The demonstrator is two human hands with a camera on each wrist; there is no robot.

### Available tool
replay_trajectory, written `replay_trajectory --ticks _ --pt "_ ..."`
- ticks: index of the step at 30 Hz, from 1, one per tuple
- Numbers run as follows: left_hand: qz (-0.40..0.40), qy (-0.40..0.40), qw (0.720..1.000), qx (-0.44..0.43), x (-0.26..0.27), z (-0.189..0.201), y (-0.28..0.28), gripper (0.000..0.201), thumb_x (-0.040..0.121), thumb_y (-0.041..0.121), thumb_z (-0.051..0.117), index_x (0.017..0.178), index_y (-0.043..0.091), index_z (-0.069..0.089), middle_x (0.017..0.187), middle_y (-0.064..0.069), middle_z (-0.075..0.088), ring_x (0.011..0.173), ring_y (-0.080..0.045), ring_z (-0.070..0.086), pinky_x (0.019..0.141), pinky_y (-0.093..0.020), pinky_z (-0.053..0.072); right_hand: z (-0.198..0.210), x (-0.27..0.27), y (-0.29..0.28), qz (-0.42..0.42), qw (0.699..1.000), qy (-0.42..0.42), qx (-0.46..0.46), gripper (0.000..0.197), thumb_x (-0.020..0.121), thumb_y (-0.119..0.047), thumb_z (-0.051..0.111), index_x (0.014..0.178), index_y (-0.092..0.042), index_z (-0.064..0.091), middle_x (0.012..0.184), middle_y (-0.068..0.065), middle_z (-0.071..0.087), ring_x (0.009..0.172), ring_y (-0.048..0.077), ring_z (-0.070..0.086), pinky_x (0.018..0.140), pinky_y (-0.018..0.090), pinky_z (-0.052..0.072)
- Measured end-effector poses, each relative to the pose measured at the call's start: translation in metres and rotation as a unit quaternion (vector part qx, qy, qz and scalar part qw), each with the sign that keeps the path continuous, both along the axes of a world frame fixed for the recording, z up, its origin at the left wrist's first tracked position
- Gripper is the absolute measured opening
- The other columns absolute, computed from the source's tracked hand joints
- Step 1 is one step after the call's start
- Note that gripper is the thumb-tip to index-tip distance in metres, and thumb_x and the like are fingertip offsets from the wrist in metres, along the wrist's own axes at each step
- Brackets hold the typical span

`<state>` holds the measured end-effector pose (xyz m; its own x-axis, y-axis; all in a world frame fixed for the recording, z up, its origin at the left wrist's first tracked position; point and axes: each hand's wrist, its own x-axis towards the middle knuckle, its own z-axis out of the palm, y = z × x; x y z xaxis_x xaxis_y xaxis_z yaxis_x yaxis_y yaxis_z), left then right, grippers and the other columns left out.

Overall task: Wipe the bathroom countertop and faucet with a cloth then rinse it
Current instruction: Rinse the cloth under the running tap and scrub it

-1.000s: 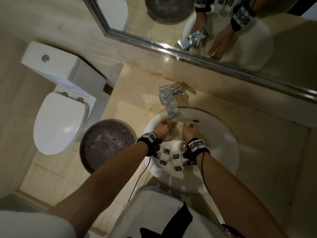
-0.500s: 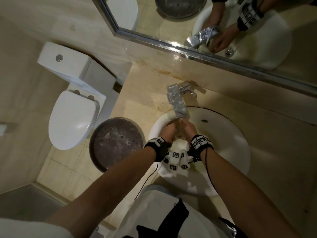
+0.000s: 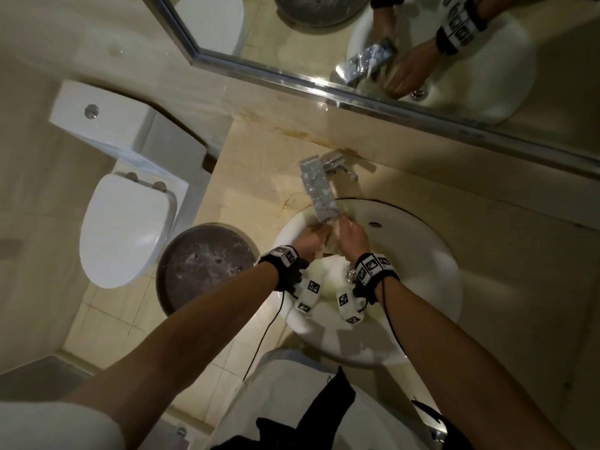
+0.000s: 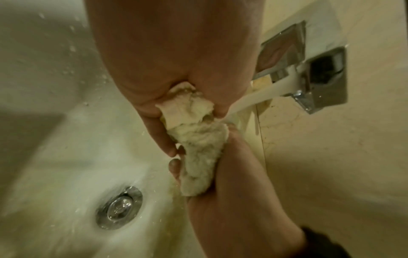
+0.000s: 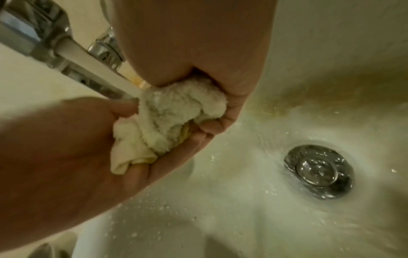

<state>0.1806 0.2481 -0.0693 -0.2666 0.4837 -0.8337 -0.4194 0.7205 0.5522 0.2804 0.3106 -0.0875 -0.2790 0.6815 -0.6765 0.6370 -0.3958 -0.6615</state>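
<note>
Both hands point(image 3: 331, 238) under faucet point(image 3: 319, 193)

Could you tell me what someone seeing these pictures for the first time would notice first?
The eye goes to the two hands meeting in the white sink: the left hand and right hand both grip a bunched, pale cloth. A stream of water runs from the chrome faucet straight onto it, above the shiny drain. Left of the counter stand a white toilet and a dark round bin.
</note>
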Motion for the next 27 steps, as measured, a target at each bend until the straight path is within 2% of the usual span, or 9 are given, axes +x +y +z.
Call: replay_trajectory --ticks 2,6,10,12,15,18,20,24,27 --pt "-0.020 -0.003 1.000 0.004 0.000 -0.002 -0.003 0.011 0.094 0.017 0.062 0.100 0.008 0.061 0.089 -0.008 0.063 0.068 -0.013 0.064 0.067 -0.030 0.052 -0.004 -0.004 -0.002 0.003 1.000 -0.006 -0.011 0.055 0.109 -0.042 0.030 0.125 0.000 0.063 0.125 0.025 0.065 0.114 0.038 0.061 0.095 0.037 0.045" --pt "-0.023 0.002 1.000 -0.008 0.000 -0.019 -0.016 0.070 0.060 0.012 0.074 0.124 -0.006 0.052 0.088 -0.006 0.065 0.074 -0.023 0.065 0.064 -0.038 0.054 -0.012 0.000 -0.003 0.001 0.995 -0.076 -0.065 0.076 0.097 -0.068 0.035 0.142 -0.008 0.046 0.137 0.024 0.055 0.121 0.040 0.056 0.102 0.045 0.045" --pt "-0.004 -0.042 0.999 0.019 0.003 -0.009 -0.017 0.036 0.071 -0.013 0.065 0.105 -0.003 0.061 0.103 -0.030 0.066 0.092 -0.038 0.063 0.091 -0.055 0.051 -0.025 0.011 -0.002 -0.020 0.988 0.025 -0.149 0.083 0.078 -0.079 0.057 0.130 -0.014 0.058 0.122 0.006 0.068 0.109 0.028 0.067 0.098 0.049 0.054" --pt "0.008 -0.077 0.997 0.025 0.003 -0.009 -0.016 0.034 0.071 -0.005 0.066 0.104 -0.011 0.064 0.106 -0.038 0.063 0.090 -0.042 0.060 0.088 -0.057 0.051 -0.025 0.013 -0.002 -0.037 0.987 0.054 -0.143 0.073 0.077 -0.071 0.064 0.125 -0.016 0.062 0.117 0.006 0.071 0.105 0.024 0.069 0.091 0.045 0.058" --pt "0.023 -0.090 0.996 0.016 0.004 -0.013 -0.014 0.036 0.074 0.023 0.067 0.101 0.000 0.068 0.093 -0.025 0.061 0.078 -0.030 0.057 0.068 -0.036 0.045 -0.020 0.012 -0.001 -0.034 0.990 0.078 -0.110 0.032 0.099 -0.033 0.055 0.122 -0.013 0.064 0.115 0.013 0.070 0.098 0.026 0.067 0.075 0.034 0.055" --pt "0.037 -0.134 0.990 0.024 0.005 -0.003 -0.015 0.046 0.094 0.040 0.058 0.119 0.001 0.065 0.108 -0.016 0.070 0.087 -0.026 0.068 0.073 -0.031 0.052 -0.020 0.016 -0.004 -0.072 0.984 0.106 -0.127 0.024 0.102 -0.021 0.050 0.119 -0.015 0.066 0.113 0.013 0.071 0.101 0.028 0.069 0.085 0.038 0.058" --pt "0.018 -0.156 0.988 -0.006 0.004 -0.003 -0.017 0.046 0.098 0.050 0.052 0.111 0.009 0.066 0.101 -0.012 0.070 0.068 -0.018 0.068 0.059 -0.024 0.053 -0.022 0.018 -0.006 -0.100 0.974 0.135 -0.151 0.020 0.104 -0.018 0.050 0.113 -0.013 0.067 0.107 0.013 0.073 0.097 0.028 0.069 0.081 0.037 0.058" --pt "-0.052 -0.149 0.985 -0.064 0.006 -0.007 -0.019 0.073 0.088 0.076 0.043 0.124 0.016 0.061 0.115 -0.005 0.072 0.100 -0.023 0.070 0.076 -0.038 0.058 -0.016 0.024 -0.007 -0.139 0.943 0.202 -0.226 0.021 0.105 -0.016 0.049 0.113 -0.004 0.065 0.107 0.020 0.071 0.097 0.031 0.069 0.083 0.040 0.058" --pt "-0.065 -0.133 0.989 -0.019 0.005 -0.008 -0.018 0.068 0.092 0.072 0.040 0.121 0.013 0.059 0.108 -0.008 0.071 0.095 -0.025 0.069 0.078 -0.041 0.061 -0.010 0.030 -0.004 -0.162 0.943 0.194 -0.218 0.018 0.105 -0.020 0.050 0.108 -0.010 0.065 0.099 0.012 0.073 0.090 0.026 0.069 0.072 0.033 0.058"
